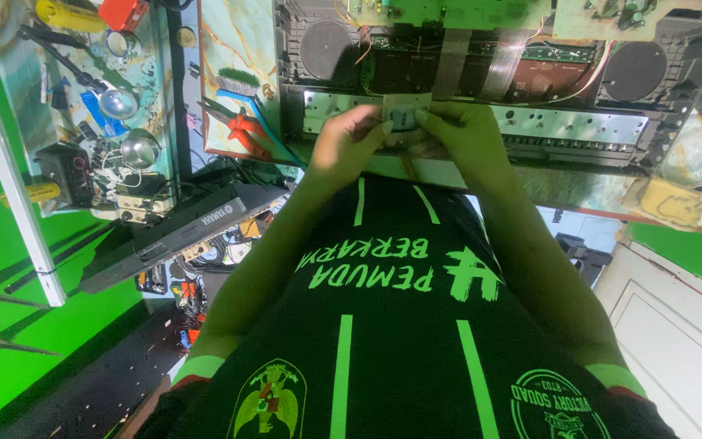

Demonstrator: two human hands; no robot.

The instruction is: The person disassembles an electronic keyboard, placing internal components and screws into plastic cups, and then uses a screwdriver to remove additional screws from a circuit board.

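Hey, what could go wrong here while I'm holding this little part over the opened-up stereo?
1. The small grey part is pinched only by fingertips of the left hand and right hand; it might slip into the open chassis.
2. Flat ribbon cables and thin wires run just behind the hands; a snag may pull them loose.
3. Red pliers lie near the left elbow's path and might get knocked off.

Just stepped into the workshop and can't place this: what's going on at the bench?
A person holds a small grey part between both hands, left hand and right hand, pinching it at the front edge of an opened electronic device with exposed boards and two round speakers. Red-handled pliers lie on the bench to the left, untouched.
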